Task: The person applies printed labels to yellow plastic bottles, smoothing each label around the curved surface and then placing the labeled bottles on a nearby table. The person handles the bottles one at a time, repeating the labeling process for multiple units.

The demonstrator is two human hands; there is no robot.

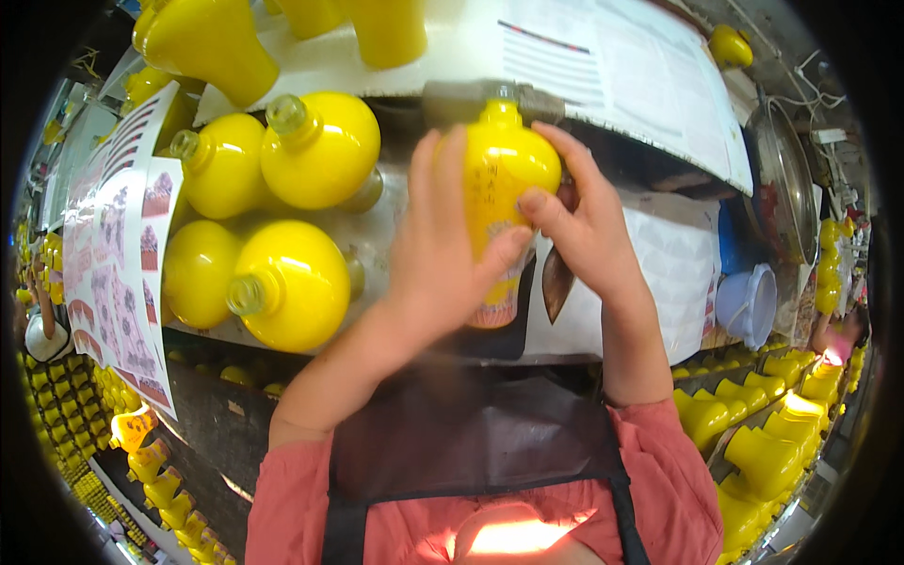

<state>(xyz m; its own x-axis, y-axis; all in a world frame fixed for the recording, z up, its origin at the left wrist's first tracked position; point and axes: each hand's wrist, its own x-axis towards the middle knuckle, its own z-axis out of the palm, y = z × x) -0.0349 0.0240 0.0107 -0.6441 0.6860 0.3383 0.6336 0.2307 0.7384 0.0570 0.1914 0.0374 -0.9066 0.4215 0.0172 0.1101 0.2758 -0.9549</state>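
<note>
A glossy yellow bottle (513, 155) with a clear glass neck stands in front of me, dark characters and a patterned band on its front. My left hand (438, 235), slightly blurred, lies along the bottle's left side, its thumb across the front. Around the right side curls my right hand (589, 212), thumb and fingers pressed against the glass. Below the right palm a dark, pointed, blade-like piece (556, 285) sticks down; whether the hand grips it is hidden. Beneath the bottle is a dark cloth or pad (504, 345).
Several round yellow bottles (321, 151) lie or stand to the left, beside a printed decal sheet (118, 245). Behind are yellow flared vessels (386, 33) and white paper-covered board (640, 85). A pale blue bucket (761, 306) sits at right. Rows of yellow bottles (767, 461) fill both sides.
</note>
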